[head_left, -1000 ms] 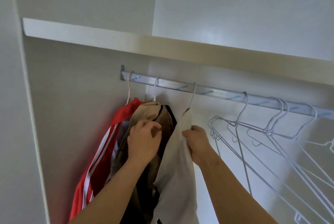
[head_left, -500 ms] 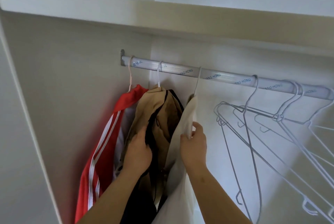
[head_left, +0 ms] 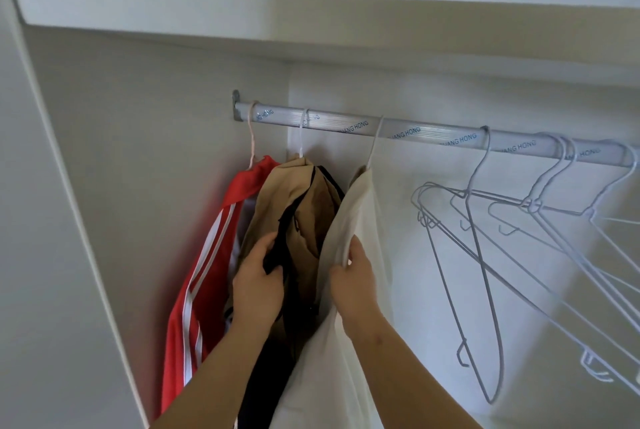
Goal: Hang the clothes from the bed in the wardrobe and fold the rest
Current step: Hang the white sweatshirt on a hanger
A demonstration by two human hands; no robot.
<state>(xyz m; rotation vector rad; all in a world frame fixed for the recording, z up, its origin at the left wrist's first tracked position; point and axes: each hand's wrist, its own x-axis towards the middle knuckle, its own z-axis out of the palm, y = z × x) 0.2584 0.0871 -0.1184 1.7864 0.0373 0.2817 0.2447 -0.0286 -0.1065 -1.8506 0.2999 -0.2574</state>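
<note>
On the wardrobe rail (head_left: pixel 433 134), the cream garment (head_left: pixel 353 220) hung soft and light; the right hand (head_left: pixel 353 290) pinched its front edge, the left hand (head_left: pixel 258 286) gripped the tan garment (head_left: pixel 298 206).

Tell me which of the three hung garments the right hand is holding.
The cream garment, rightmost of the three, pinched at its edge by the right hand. The red striped one hangs leftmost; the tan one hangs between.
</note>
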